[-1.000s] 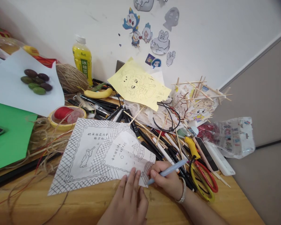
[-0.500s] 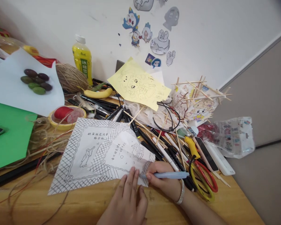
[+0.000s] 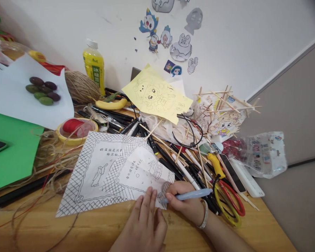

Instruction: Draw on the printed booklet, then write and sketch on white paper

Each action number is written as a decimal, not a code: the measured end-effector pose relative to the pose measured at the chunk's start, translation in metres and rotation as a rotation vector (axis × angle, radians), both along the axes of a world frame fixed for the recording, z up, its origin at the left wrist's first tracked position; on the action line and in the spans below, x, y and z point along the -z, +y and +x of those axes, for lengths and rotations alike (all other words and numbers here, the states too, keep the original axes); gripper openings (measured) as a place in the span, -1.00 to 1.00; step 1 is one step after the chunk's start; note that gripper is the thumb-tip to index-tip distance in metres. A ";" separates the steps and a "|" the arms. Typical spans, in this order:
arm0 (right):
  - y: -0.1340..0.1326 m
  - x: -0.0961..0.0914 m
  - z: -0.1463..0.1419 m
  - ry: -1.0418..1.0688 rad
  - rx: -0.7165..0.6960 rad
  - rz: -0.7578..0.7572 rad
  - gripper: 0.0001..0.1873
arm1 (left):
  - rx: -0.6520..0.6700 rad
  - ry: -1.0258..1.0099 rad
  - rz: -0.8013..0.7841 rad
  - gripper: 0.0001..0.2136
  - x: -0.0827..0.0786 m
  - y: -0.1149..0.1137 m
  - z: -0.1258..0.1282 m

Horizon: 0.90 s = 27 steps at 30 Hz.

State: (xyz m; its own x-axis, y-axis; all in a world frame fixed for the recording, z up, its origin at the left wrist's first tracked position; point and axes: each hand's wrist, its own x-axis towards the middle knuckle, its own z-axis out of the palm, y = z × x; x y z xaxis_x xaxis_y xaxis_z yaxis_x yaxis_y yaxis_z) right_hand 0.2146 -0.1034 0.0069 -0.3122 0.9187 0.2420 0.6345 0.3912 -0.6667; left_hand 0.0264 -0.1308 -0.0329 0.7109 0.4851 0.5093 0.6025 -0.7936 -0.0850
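Note:
A light-blue pen (image 3: 194, 194) is pinched in my right hand (image 3: 186, 203), its tip at the lower right corner of a small white sheet (image 3: 139, 164). This sheet carries an ink drawing with a cross-hatched border and handwritten characters. It lies over a larger white sheet (image 3: 94, 168) with a similar hatched frame, a figure and more characters. My left hand (image 3: 145, 220) rests flat, fingers stretched out, with its fingertips on the small sheet's lower edge. Part of the larger sheet is hidden beneath the small one.
Behind the papers lie several markers (image 3: 170, 164), wooden sticks, a yellow drawing (image 3: 157, 94) and a banana (image 3: 111, 104). Scissors (image 3: 228, 203) and a phone (image 3: 232, 173) are to the right. Red thread (image 3: 72, 125), twine (image 3: 82, 85) and green paper (image 3: 13, 150) sit left; a drink bottle (image 3: 93, 66) stands behind.
The pen has tilted, its back end rising slightly, while its tip shifts a little along the sheet's corner. My left hand stays in place. The whole view has shifted slightly.

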 end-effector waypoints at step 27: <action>-0.005 0.006 0.002 0.363 0.106 -0.026 -0.70 | 0.009 -0.014 0.008 -0.55 -0.002 0.002 0.002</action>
State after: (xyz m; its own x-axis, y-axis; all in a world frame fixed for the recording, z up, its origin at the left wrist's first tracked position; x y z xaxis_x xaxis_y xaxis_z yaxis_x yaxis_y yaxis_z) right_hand 0.2165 -0.1080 0.0010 -0.1134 0.9487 0.2953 0.3915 0.3158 -0.8643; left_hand 0.0289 -0.1283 -0.0306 0.7077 0.4746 0.5234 0.5966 -0.7982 -0.0829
